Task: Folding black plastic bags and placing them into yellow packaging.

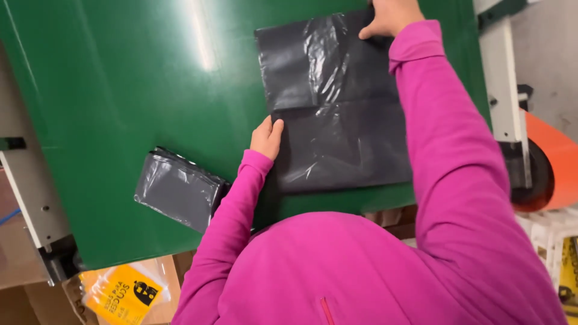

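Observation:
A large black plastic bag (337, 114) lies flat on the green table (120, 108). My left hand (267, 137) presses on the bag's left edge at about its middle, fingers bent over the plastic. My right hand (390, 16) holds down the bag's far corner at the top of the view; part of the hand is cut off by the frame. Both arms wear bright pink sleeves. A folded black plastic bag (179, 189) lies on the table left of my left arm, untouched.
A grey metal frame (30, 186) borders the table on the left. An orange roll (551, 162) on a white stand (503, 78) sits at the right. A yellow printed bag (123, 292) lies in a cardboard box below the table edge.

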